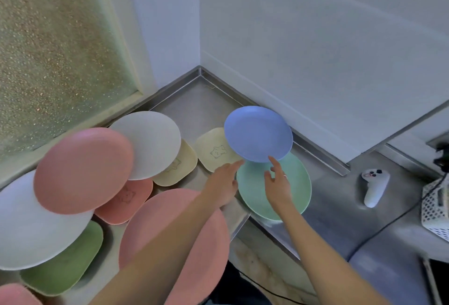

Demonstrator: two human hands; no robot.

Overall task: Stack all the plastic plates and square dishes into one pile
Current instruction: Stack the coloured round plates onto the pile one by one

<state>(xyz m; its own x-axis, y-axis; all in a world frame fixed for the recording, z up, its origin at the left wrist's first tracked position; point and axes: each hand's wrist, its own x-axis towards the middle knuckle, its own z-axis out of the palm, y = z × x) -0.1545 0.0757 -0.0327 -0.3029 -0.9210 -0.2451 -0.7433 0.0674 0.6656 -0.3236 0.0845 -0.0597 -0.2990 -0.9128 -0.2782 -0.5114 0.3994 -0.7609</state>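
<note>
A blue round plate point(258, 133) lies tilted on a mint green plate point(300, 183) near the wall corner. My left hand point(223, 183) and my right hand point(279, 184) reach toward it, fingers spread, with both index fingertips at its near rim. Neither hand grips anything. A yellow square dish point(212, 150) lies partly under the blue plate. To the left, overlapping loosely, are a second yellow square dish point(181, 167), a white plate point(150, 144), a pink plate point(82, 171), a pink square dish point(128, 201), a large white plate point(29, 227), a green square dish point(65, 263) and a large pink plate point(209, 244).
All dishes rest on a steel counter point(194, 107) in a corner of white walls, with a frosted window at left. A white hand controller point(374, 186) lies to the right, a white mesh basket point(435, 210) beyond it, and a black cable point(379, 229) runs across.
</note>
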